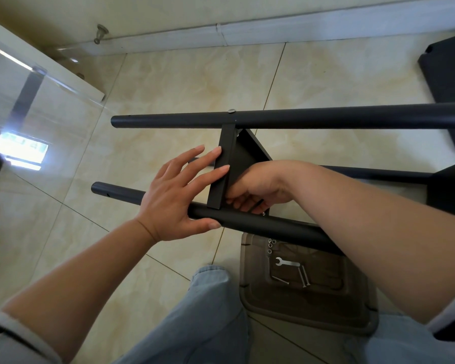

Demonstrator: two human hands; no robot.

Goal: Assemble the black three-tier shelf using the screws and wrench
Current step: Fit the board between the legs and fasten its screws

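Fingers (210, 160) of the left hand (174, 195) spread against the shelf panel (225, 166); right hand (258, 187) curls behind it.

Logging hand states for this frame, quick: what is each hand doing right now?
Left hand: open, straight fingers pressing the shelf panel, thumb under the near pole.
Right hand: fingers curled behind the panel; what it holds cannot be told.
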